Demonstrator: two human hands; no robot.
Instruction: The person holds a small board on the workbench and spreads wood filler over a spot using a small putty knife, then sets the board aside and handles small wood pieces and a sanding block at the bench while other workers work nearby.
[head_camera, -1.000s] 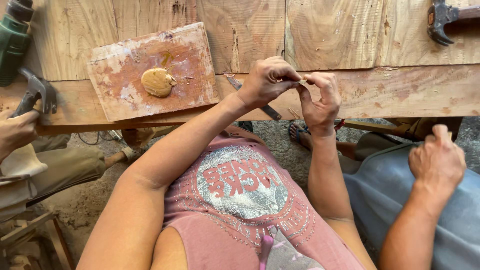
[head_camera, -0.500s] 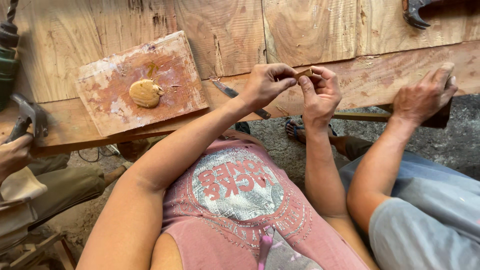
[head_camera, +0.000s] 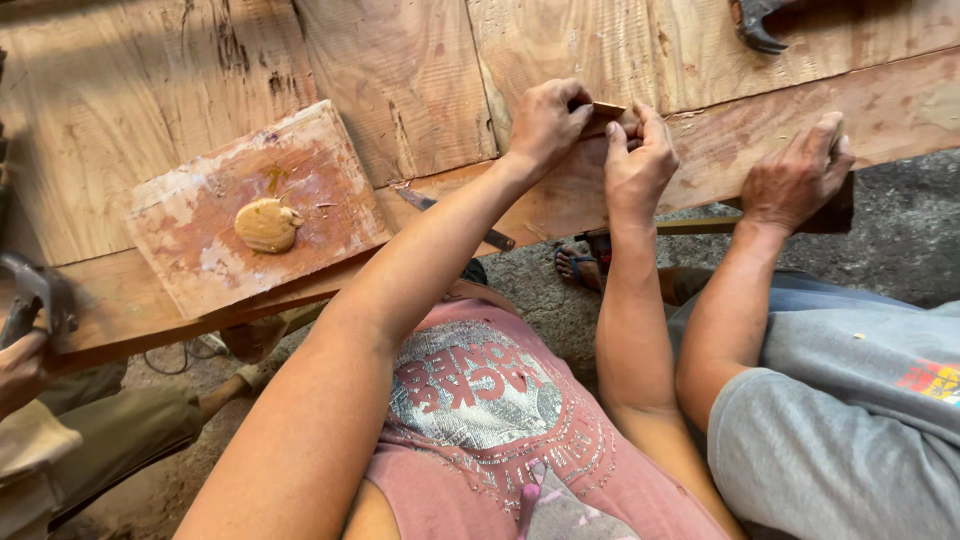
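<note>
My left hand (head_camera: 545, 120) pinches a small thin brown scraper blade (head_camera: 606, 110) at the edge of a reddish wooden plank (head_camera: 900, 105). My right hand (head_camera: 640, 160) is pressed beside it, its fingers on the same small piece, and hides part of it. Both hands sit over the plank's near edge. Off to the left lies a small stained wooden board (head_camera: 200, 250) with a lump of tan putty (head_camera: 266, 224) on it.
A co-worker's hand (head_camera: 798, 178) grips the plank edge to my right, above grey trousers (head_camera: 860, 400). Another person's hand (head_camera: 20, 370) holds a metal tool (head_camera: 35, 295) at far left. A putty knife (head_camera: 455, 215) lies on the plank. A clamp (head_camera: 760, 22) is at the top right.
My two hands rose a little in view and stayed together on the small piece. The co-worker's hand came up from their knee and took hold of the plank edge.
</note>
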